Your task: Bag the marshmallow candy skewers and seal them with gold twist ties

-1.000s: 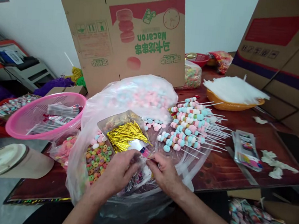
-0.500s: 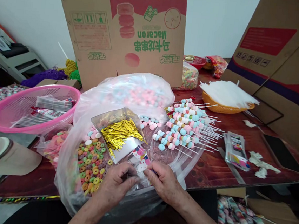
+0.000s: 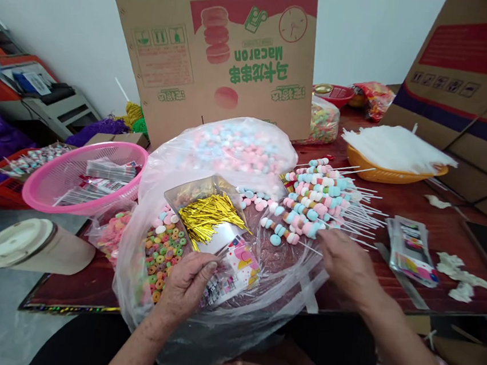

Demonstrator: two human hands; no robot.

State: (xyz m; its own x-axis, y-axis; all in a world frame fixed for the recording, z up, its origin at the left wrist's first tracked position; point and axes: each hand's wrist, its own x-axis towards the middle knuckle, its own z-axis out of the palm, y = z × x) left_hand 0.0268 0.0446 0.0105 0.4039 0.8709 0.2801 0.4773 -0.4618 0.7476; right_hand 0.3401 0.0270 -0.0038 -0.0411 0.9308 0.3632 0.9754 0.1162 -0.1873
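Observation:
My left hand (image 3: 188, 283) pinches a small printed cellophane bag (image 3: 237, 268) over a big clear plastic bag (image 3: 213, 317) in front of me. My right hand (image 3: 343, 261) has reached out to the pile of pastel candy skewers (image 3: 314, 203), its fingers touching the sticks of the nearest ones; I cannot tell whether it grips one. A bundle of gold twist ties (image 3: 208, 216) lies in a clear tray beside the printed bag. Loose ring candies (image 3: 162, 249) lie left of my left hand.
A pink basket (image 3: 60, 185) of packed sleeves sits at the left, a paper roll (image 3: 37, 246) below it. An orange basket (image 3: 389, 170) holds white sticks. A cardboard box (image 3: 221, 54) stands behind, another at right. Spare printed bags (image 3: 411, 250) lie on the brown table (image 3: 371, 286).
My right hand has let go of the printed bag and moved right and away to the skewer pile. My left hand still holds the bag.

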